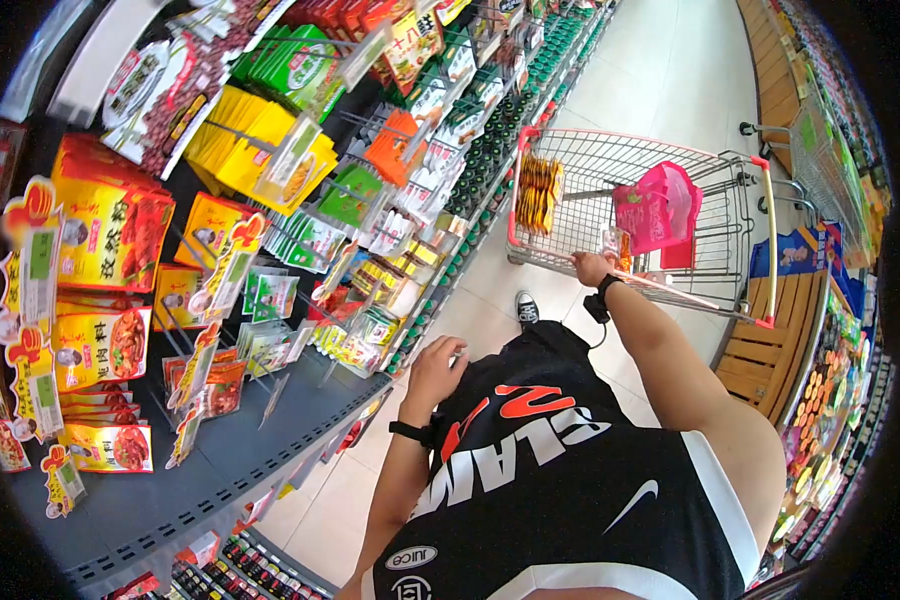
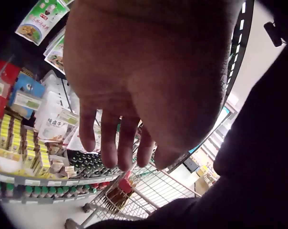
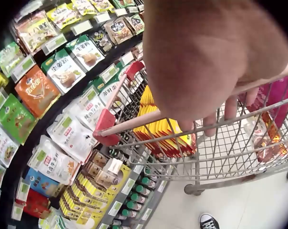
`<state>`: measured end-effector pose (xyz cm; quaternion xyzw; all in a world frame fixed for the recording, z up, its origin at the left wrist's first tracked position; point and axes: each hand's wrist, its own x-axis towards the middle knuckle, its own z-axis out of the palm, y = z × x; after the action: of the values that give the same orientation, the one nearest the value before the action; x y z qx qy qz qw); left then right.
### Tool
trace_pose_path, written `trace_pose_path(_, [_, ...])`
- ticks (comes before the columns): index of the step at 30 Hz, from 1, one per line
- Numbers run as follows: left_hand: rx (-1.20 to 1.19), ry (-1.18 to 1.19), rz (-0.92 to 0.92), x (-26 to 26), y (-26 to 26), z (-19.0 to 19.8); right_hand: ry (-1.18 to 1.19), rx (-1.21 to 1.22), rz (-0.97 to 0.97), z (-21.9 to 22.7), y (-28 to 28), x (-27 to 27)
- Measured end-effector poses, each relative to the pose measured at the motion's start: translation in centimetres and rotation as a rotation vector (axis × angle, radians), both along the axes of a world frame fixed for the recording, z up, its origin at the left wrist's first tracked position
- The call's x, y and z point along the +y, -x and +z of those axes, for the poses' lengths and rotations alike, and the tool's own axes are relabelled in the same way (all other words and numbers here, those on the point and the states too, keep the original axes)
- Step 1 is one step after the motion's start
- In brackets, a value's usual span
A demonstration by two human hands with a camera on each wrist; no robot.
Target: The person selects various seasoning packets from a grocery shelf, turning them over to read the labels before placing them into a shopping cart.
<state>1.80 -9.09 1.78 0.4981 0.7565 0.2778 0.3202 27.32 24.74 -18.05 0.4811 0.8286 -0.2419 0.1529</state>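
My right hand (image 1: 594, 268) grips the side rail of a wire shopping cart (image 1: 769, 240). In the right wrist view its fingertips (image 3: 210, 125) hang over the rail (image 3: 134, 125). Yellow packets (image 1: 539, 195) stand in a row at one end of the cart. A bright pink bag (image 1: 660, 210) lies toward the handle end, with a small clear-and-orange package (image 3: 265, 138) near it. My left hand (image 1: 437, 372) hangs in front of the shelves, fingers loose and holding nothing; the left wrist view shows its palm (image 2: 144, 76).
Shelves of seasoning packets on hooks line the left, with yellow packets (image 1: 260, 150) and red-yellow packets (image 1: 110, 225). Green-capped bottles (image 1: 510, 120) run along the shelf edge. A wooden slatted stand (image 1: 760, 340) and a second cart (image 1: 820, 170) stand right. Tiled floor (image 1: 650, 80) stretches ahead.
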Motion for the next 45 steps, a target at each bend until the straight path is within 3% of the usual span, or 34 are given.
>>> trace_pose_path(2, [0.007, 0.03, -0.027, 1.7, -0.9, -0.4, 0.031, 0.072, -0.006, -0.9, -0.6, 2.2])
trace_pose_path(4, [0.019, 0.027, -0.026, 3.5, -1.3, -0.9, 0.048, 0.076, -0.005, 2.4, 0.1, 3.1])
trace_pose_path(6, [0.012, -0.009, 0.012, 5.0, -1.5, -0.4, 0.08, 0.074, 0.033, 0.7, -0.8, 4.7])
trace_pose_path(9, [-0.094, -0.119, 0.204, 7.0, -0.1, 0.4, 0.145, 0.059, 0.08, 0.2, -0.4, 6.8])
trace_pose_path(11, [-0.151, -0.206, 0.332, 8.1, 1.8, 1.6, 0.118, 0.178, 0.108, -2.7, -0.8, 8.1])
trace_pose_path(15, [-0.276, -0.53, 0.522, 9.6, 7.2, 4.3, 0.151, 0.19, 0.166, -2.1, -0.1, 9.6])
trace_pose_path(19, [-0.388, -0.623, 0.772, 10.9, 11.9, 9.9, 0.194, 0.283, 0.17, -2.7, 0.1, 10.2])
trace_pose_path(22, [-0.164, -0.753, 0.945, 12.9, 14.8, 12.1, 0.168, 0.25, 0.15, -3.8, -0.2, 9.9])
trace_pose_path(29, [-0.122, -0.533, 1.132, 13.8, 20.5, 10.7, 0.173, 0.312, 0.185, -3.5, -1.4, 9.2])
trace_pose_path(30, [-0.004, -0.65, 1.147, 13.4, 23.0, 7.2, 0.19, 0.295, 0.172, -2.8, -1.4, 9.1])
trace_pose_path(33, [0.03, -0.681, 1.0, 13.1, 23.3, 6.1, 0.287, 0.268, 0.1, -0.1, -1.8, 8.2])
trace_pose_path(34, [0.143, -0.688, 0.988, 13.6, 22.2, 7.0, 0.284, 0.287, 0.115, -0.2, -1.9, 8.2])
trace_pose_path(37, [-0.331, -0.9, 0.904, 14.6, 18.6, 9.2, 0.317, 0.256, 0.097, -0.5, -1.9, 8.1])
trace_pose_path(38, [-0.34, -0.994, 0.835, 15.4, 16.4, 11.1, 0.34, 0.246, 0.092, -0.3, -1.9, 8.0])
trace_pose_path(41, [-0.622, -1.077, 0.778, 15.2, 14.4, 11.8, 0.387, 0.217, 0.072, 0.1, -1.8, 8.0])
trace_pose_path(45, [-0.727, -1.116, 0.854, 14.9, 12.5, 11.6, 0.385, 0.254, 0.084, -2.7, -2.0, 8.1])
